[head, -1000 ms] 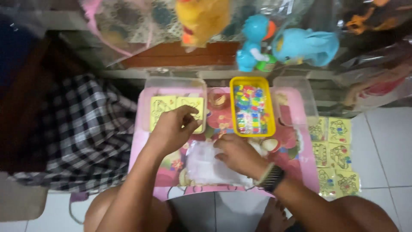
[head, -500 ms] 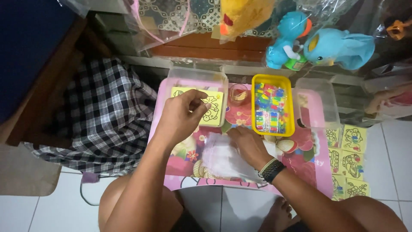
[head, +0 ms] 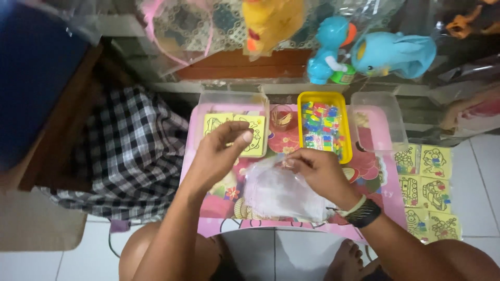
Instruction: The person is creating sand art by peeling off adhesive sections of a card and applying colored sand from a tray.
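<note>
**Clerk:** Item one, nearest the camera?

**Recorder:** The person's bare knees, at the bottom edge. Just beyond them, a small pink table [head: 208, 211] is standing on a white tiled floor [head: 471, 156].

**Clerk:** Item two, the hands?

**Recorder:** The right hand [head: 320, 174] (dark band with a pale bangle at the wrist) is pinching the top edge of a clear plastic bag [head: 281, 192] between thumb and fingertips. The bag is lying on the table's middle, crumpled and whitish. The left hand [head: 219, 153] is hovering above the table's left part, fingers curled loosely with thumb towards forefinger; whether it is gripping anything small, one cannot tell.

**Clerk:** Item three, behind the hands?

**Recorder:** A clear plastic box [head: 234, 99] is sitting at the table's far left, holding yellow picture cards [head: 252, 127] with line drawings. Beside it, a small clear cup [head: 281, 117]. Next right, a yellow tray [head: 323, 125] is carrying many small coloured pieces. Further right, a clear lid [head: 377, 119] is resting at the table's corner.

**Clerk:** Item four, the sides?

**Recorder:** More yellow cards [head: 427, 190] are lying on the floor at the right. A black-and-white checked cloth [head: 125, 156] is draping on the left.

**Clerk:** Item five, farthest?

**Recorder:** Blue toy figures [head: 390, 52] and a yellow plush toy [head: 271, 23] are sitting in plastic wrapping along the back.
</note>
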